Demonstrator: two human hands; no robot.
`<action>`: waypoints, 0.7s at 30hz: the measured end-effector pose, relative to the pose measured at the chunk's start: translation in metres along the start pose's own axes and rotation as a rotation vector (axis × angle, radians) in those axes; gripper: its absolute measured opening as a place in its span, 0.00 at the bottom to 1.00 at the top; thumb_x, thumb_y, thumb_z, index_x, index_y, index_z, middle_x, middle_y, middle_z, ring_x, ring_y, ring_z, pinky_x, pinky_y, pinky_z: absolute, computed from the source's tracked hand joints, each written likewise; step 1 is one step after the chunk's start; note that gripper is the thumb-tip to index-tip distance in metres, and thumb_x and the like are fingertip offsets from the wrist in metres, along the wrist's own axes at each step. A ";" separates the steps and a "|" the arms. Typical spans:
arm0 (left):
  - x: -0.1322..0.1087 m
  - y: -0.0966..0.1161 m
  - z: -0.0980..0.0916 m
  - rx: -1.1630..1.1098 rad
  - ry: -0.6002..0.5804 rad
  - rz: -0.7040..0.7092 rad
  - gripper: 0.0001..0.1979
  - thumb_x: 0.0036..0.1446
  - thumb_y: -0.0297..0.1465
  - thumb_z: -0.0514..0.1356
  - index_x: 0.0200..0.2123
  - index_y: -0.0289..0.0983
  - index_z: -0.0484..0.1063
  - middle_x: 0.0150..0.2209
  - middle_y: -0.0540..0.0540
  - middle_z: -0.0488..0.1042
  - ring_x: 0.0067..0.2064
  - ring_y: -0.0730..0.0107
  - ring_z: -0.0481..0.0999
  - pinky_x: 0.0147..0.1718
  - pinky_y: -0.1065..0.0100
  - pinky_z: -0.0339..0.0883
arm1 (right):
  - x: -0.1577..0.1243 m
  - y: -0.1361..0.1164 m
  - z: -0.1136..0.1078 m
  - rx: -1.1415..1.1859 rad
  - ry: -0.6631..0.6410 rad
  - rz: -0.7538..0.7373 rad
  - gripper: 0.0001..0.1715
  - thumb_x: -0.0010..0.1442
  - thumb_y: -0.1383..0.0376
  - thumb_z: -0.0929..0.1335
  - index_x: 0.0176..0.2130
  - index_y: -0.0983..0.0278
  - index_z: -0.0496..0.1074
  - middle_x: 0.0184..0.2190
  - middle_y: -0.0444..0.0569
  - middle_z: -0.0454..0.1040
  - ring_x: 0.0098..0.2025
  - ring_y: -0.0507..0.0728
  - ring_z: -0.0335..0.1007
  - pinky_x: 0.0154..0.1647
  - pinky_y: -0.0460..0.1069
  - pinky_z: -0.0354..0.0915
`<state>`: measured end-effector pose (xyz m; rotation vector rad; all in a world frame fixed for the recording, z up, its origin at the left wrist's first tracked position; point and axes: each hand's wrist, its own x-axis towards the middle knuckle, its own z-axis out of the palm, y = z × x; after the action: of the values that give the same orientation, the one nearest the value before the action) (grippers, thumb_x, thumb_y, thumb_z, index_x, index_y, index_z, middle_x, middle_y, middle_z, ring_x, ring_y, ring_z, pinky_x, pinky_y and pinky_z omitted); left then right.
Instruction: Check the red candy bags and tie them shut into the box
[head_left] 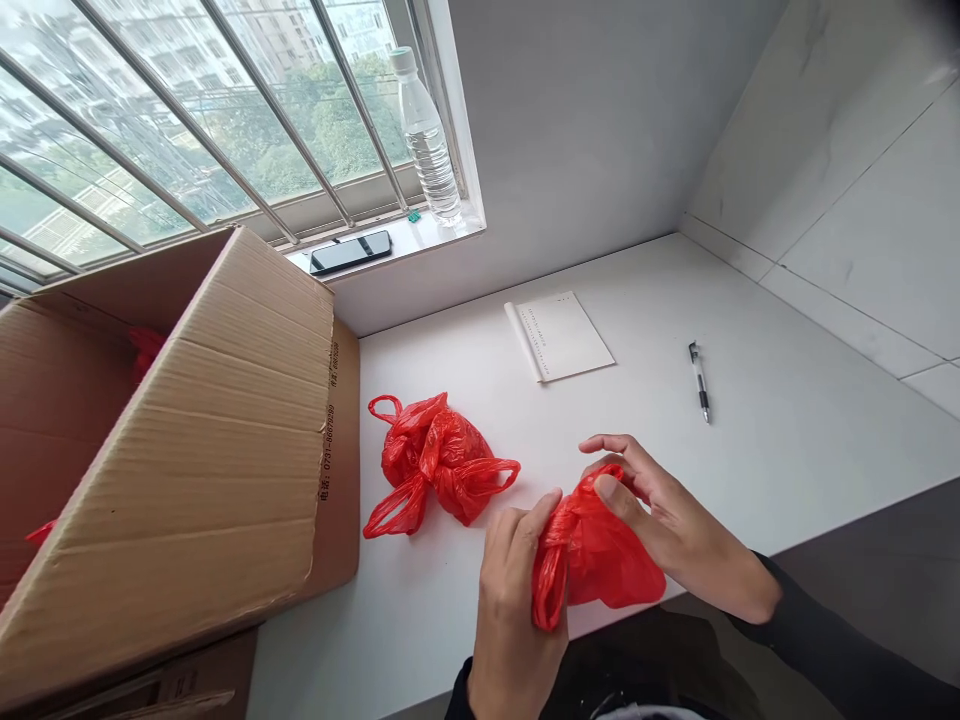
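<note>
A red plastic bag (611, 560) with a knot at its top sits at the table's front edge, between my two hands. On its left side my left hand (514, 590) is closed, fingers curled against the bag by a hanging handle loop. From the right, my right hand (660, 510) has its thumb on the other loop near the knot, the index finger raised; its remaining fingers are partly hidden behind the plastic. Another knotted red plastic bag (435, 455) lies to the left, its handle loops spread out. What both bags contain cannot be made out.
A large open cardboard box (187, 430) stands at the left with red plastic inside. Farther back on the white table (645, 290) lie a notepad (566, 335) and a pen (700, 383). The windowsill holds a phone (351, 253) and a water bottle (430, 145).
</note>
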<state>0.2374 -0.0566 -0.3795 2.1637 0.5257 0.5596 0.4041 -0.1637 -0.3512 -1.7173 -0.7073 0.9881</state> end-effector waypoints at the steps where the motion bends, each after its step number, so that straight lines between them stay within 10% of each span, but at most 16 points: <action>1: 0.001 0.001 0.000 -0.028 0.004 -0.019 0.28 0.64 0.19 0.55 0.64 0.46 0.65 0.50 0.41 0.74 0.49 0.62 0.75 0.44 0.66 0.72 | -0.002 -0.001 0.000 -0.015 -0.017 0.008 0.31 0.69 0.47 0.65 0.64 0.55 0.56 0.43 0.47 0.75 0.48 0.60 0.75 0.51 0.57 0.72; 5: 0.006 0.007 -0.001 -0.174 0.064 -0.180 0.14 0.65 0.24 0.58 0.51 0.44 0.72 0.45 0.46 0.77 0.45 0.65 0.76 0.43 0.67 0.70 | -0.008 -0.001 0.002 -0.041 -0.072 -0.016 0.45 0.65 0.55 0.70 0.70 0.51 0.45 0.41 0.44 0.75 0.42 0.57 0.76 0.51 0.56 0.72; 11: 0.008 0.007 -0.010 -0.654 0.310 -0.674 0.15 0.67 0.42 0.59 0.49 0.40 0.74 0.47 0.45 0.78 0.46 0.63 0.77 0.42 0.68 0.70 | -0.008 0.012 -0.012 -0.021 0.072 0.022 0.29 0.69 0.51 0.66 0.65 0.51 0.59 0.38 0.43 0.73 0.44 0.58 0.73 0.54 0.56 0.68; 17: 0.001 0.014 -0.015 -0.892 0.349 -0.539 0.14 0.68 0.41 0.59 0.49 0.41 0.76 0.53 0.44 0.76 0.56 0.60 0.73 0.50 0.65 0.69 | -0.014 0.020 -0.015 0.216 0.038 -0.041 0.18 0.71 0.49 0.63 0.53 0.53 0.70 0.53 0.48 0.73 0.59 0.61 0.67 0.63 0.57 0.63; 21: 0.001 0.026 -0.020 -1.101 0.283 -0.425 0.11 0.70 0.40 0.56 0.39 0.42 0.73 0.35 0.47 0.78 0.43 0.63 0.78 0.45 0.64 0.71 | -0.015 0.022 -0.007 0.446 -0.031 -0.114 0.16 0.73 0.51 0.59 0.46 0.55 0.70 0.43 0.49 0.75 0.51 0.61 0.71 0.54 0.57 0.70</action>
<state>0.2316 -0.0587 -0.3475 0.9072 0.6070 0.6928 0.4031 -0.1865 -0.3660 -1.2628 -0.5476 1.0070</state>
